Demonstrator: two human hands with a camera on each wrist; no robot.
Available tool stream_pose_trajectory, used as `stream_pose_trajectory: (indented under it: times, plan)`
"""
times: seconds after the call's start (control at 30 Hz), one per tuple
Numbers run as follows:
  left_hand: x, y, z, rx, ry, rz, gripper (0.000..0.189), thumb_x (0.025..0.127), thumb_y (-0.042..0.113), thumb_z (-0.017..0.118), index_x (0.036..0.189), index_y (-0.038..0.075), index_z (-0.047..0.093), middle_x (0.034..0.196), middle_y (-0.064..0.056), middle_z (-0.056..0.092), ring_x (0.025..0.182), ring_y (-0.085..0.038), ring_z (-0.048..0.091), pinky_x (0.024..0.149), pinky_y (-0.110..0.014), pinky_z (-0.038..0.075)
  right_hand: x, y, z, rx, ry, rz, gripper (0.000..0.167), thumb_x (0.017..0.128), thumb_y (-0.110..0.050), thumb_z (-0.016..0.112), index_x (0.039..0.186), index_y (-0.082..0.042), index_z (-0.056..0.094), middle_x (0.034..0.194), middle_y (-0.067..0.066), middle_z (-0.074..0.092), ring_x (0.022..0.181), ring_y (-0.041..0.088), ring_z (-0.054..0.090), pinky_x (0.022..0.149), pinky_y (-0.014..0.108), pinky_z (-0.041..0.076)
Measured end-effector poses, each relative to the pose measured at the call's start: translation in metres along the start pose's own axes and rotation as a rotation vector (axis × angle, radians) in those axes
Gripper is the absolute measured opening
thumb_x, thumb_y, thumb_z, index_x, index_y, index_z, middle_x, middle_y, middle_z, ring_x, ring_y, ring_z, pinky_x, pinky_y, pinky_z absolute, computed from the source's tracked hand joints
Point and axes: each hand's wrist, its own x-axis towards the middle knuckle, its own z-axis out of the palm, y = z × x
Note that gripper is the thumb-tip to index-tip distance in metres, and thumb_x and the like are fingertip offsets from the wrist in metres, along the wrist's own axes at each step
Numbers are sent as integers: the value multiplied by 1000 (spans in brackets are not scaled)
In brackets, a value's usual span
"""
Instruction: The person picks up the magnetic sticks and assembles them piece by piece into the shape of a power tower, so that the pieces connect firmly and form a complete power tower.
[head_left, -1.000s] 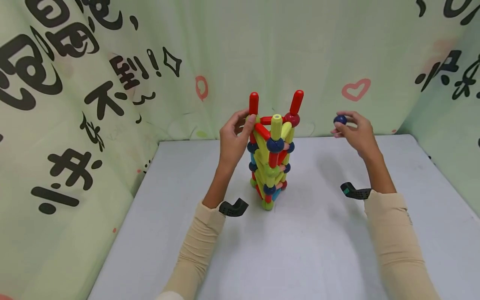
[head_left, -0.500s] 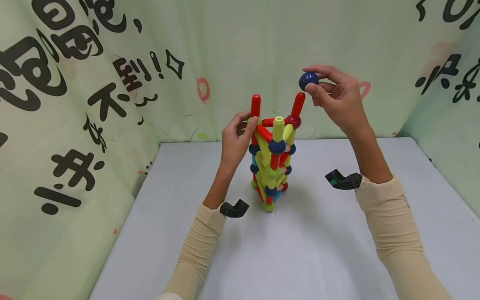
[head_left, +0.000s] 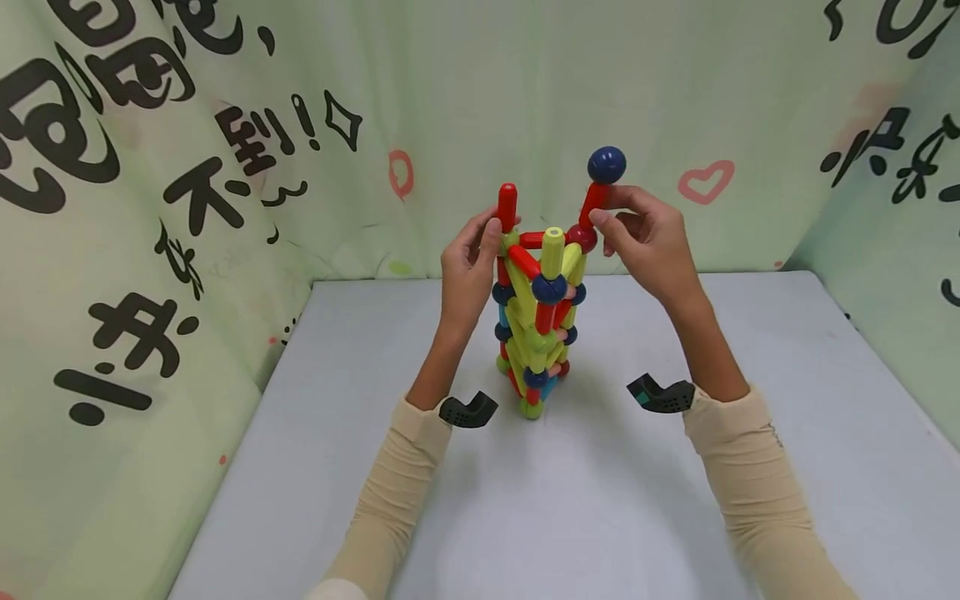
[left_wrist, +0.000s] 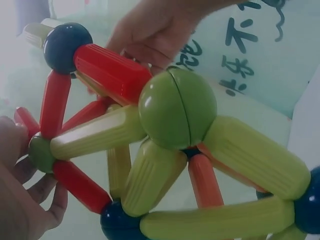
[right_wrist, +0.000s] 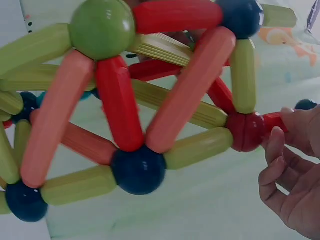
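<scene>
A tower of magnetic rods and balls (head_left: 542,337) in red, yellow-green, blue and salmon stands upright on the table. From its top rise two red rods and a yellow-green rod (head_left: 552,254). My left hand (head_left: 467,271) pinches the foot of the left red rod (head_left: 507,207), beside a green ball (left_wrist: 42,153). My right hand (head_left: 651,246) pinches the right red rod (head_left: 594,200) between thumb and fingers, just above a dark red ball (right_wrist: 245,132). On that rod's upper end sits a dark blue ball (head_left: 607,165).
A white table (head_left: 360,358) lies under the tower. Behind it hangs a pale green curtain (head_left: 465,100) with black lettering and small red drawings. Black cameras (head_left: 468,410) sit on both wrists over beige sleeves.
My right hand brought the dark blue ball leftward onto the right red rod, let go of it and moved down to grip the rod. The left hand stays at its rod.
</scene>
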Motion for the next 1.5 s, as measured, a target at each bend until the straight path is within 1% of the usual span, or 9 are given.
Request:
stream_pose_trajectory:
  times: [0.1, 0.3, 0.63, 0.8, 0.97, 1.1, 1.27, 1.4, 1.5]
  plan:
    - [3, 2, 0, -42, -1, -11, 39, 103, 20, 50, 136, 1, 54, 120, -20, 67, 120, -21, 60, 99, -29, 50, -3, 2, 10, -2, 19, -17, 35, 96, -13, 61, 129, -1, 59, 109, 4, 66, 73, 8, 62, 66, 15, 51]
    - [7, 5, -1, -16, 4, -39, 35, 99, 19, 58, 129, 3, 61, 119, -16, 67, 111, -21, 62, 90, -29, 55, 0, 1, 22, -54, 41, -57, 33, 96, -13, 62, 128, -3, 62, 110, 18, 66, 65, 4, 58, 63, 14, 48]
    - [9, 5, 3, -9, -20, -25, 33, 96, 22, 63, 124, 4, 64, 118, -13, 66, 106, -19, 62, 84, -26, 55, -2, 0, 25, -251, 71, -150, 32, 93, -15, 66, 125, -6, 66, 107, 14, 68, 60, 9, 37, 56, 17, 34]
    - [8, 6, 4, -15, -57, -47, 36, 98, 21, 60, 128, 4, 62, 122, -13, 64, 111, -20, 60, 89, -29, 55, -21, -9, 27, -110, 156, -174, 28, 93, -10, 65, 121, -7, 67, 106, 12, 64, 57, 8, 39, 54, 18, 36]
    - [9, 9, 4, -40, -87, -73, 36, 100, 20, 56, 131, 2, 59, 124, -16, 62, 114, -21, 59, 93, -31, 54, -42, -22, 38, -7, 92, -218, 30, 87, 0, 70, 118, 0, 66, 95, 9, 61, 58, 8, 43, 56, 16, 41]
    - [11, 9, 3, -79, -95, -88, 34, 100, 18, 56, 129, 1, 59, 123, -16, 62, 115, -20, 58, 95, -33, 53, -47, -30, 49, 39, 68, -108, 30, 88, -1, 70, 117, 3, 65, 94, 4, 62, 62, 8, 52, 63, 15, 50]
    - [10, 5, 2, -128, -126, -107, 33, 100, 15, 55, 129, 0, 60, 123, -18, 61, 117, -21, 57, 98, -33, 51, -48, -33, 54, 144, 67, 61, 32, 93, -11, 66, 122, 1, 63, 107, 9, 64, 72, 6, 69, 73, 18, 56]
    - [8, 2, 0, -152, -154, -110, 33, 100, 14, 55, 129, -1, 59, 125, -18, 60, 116, -20, 56, 93, -30, 53, -48, -36, 53, 154, 54, 128, 36, 94, -19, 66, 124, 0, 62, 114, 13, 63, 80, 4, 72, 77, 20, 56]
    - [8, 1, -1, -162, -174, -107, 33, 100, 12, 54, 130, -2, 58, 127, -19, 59, 115, -18, 56, 91, -28, 53, -47, -38, 52, 133, 46, 159, 38, 94, -22, 65, 125, -1, 62, 119, 14, 63, 88, 11, 74, 77, 21, 56]
